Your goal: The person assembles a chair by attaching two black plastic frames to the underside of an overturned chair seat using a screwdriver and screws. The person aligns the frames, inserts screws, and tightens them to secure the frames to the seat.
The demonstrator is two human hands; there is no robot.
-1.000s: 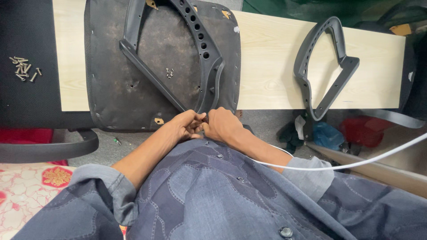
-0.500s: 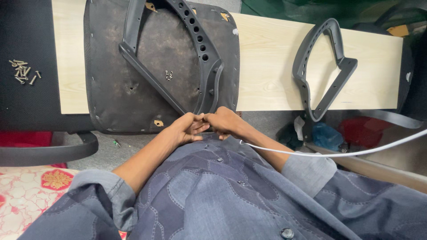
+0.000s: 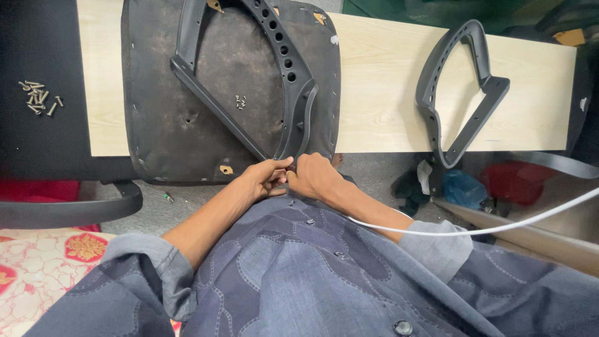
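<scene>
A loose pile of small screws (image 3: 38, 98) lies on a black surface (image 3: 37, 75) at nine o'clock of the light wooden tabletop (image 3: 387, 87). A second dark plastic armrest frame (image 3: 462, 93) lies flat on the tabletop's three o'clock end. Below it, at four o'clock, crumpled blue (image 3: 463, 187) and red (image 3: 515, 181) bags sit on the floor. A white cable (image 3: 499, 228) crosses there. A red-patterned cloth (image 3: 43, 262) fills seven o'clock.
</scene>
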